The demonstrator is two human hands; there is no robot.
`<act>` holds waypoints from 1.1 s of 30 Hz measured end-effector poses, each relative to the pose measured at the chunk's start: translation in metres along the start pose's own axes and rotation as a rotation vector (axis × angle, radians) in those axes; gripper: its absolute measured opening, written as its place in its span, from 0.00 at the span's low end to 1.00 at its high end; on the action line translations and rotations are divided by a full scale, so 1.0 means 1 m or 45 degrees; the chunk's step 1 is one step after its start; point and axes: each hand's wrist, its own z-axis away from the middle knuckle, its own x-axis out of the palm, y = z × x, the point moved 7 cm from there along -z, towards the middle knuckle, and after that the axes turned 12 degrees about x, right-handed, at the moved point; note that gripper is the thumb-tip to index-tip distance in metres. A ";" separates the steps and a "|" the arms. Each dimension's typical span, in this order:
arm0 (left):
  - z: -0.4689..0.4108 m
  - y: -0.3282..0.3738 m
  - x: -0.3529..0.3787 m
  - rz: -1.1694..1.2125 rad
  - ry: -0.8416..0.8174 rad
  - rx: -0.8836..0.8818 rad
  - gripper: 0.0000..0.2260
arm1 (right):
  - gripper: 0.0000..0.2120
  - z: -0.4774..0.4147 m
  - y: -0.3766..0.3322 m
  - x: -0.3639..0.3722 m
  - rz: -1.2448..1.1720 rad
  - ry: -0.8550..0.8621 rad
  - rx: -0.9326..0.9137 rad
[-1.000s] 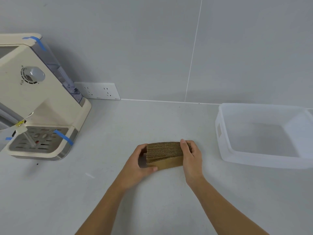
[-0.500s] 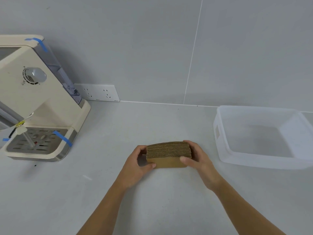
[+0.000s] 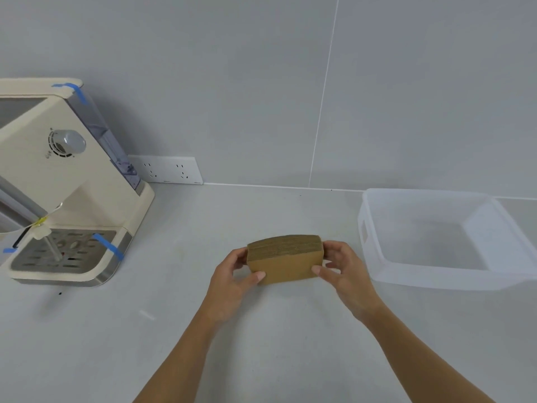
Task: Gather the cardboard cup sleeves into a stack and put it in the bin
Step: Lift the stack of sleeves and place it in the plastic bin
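A tidy stack of brown cardboard cup sleeves (image 3: 286, 258) stands on edge in the middle of the white counter, its flat face toward me. My left hand (image 3: 232, 279) grips its left end, thumb on the front face. Holding the right end is my right hand (image 3: 343, 271), thumb likewise on the front. I cannot tell whether the stack's lower edge touches the counter. A translucent white plastic bin (image 3: 374, 254) sits to the right of the stack, with nothing in it.
A cream coffee machine (image 3: 66, 181) with blue tape strips and a metal drip tray stands at the left. A white double wall socket (image 3: 165, 169) sits low on the grey wall behind. A small white scrap (image 3: 146, 314) lies on the counter left of my forearm.
My right hand shifted from lying over the stack's right end to gripping it with the thumb in front. The stack has tipped up, showing more of its front face.
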 end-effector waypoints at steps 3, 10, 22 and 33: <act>-0.008 0.026 0.002 0.069 0.058 0.044 0.22 | 0.18 0.005 -0.023 -0.011 -0.131 0.033 -0.044; -0.034 0.108 0.026 0.230 0.132 0.260 0.17 | 0.18 0.026 -0.083 -0.058 -0.492 0.068 -0.193; -0.069 0.166 0.166 0.464 0.047 0.031 0.11 | 0.16 0.036 -0.084 -0.203 -0.616 0.389 -0.002; -0.078 0.089 0.268 0.542 -0.052 -0.852 0.06 | 0.19 -0.026 0.000 -0.274 -0.422 0.317 0.641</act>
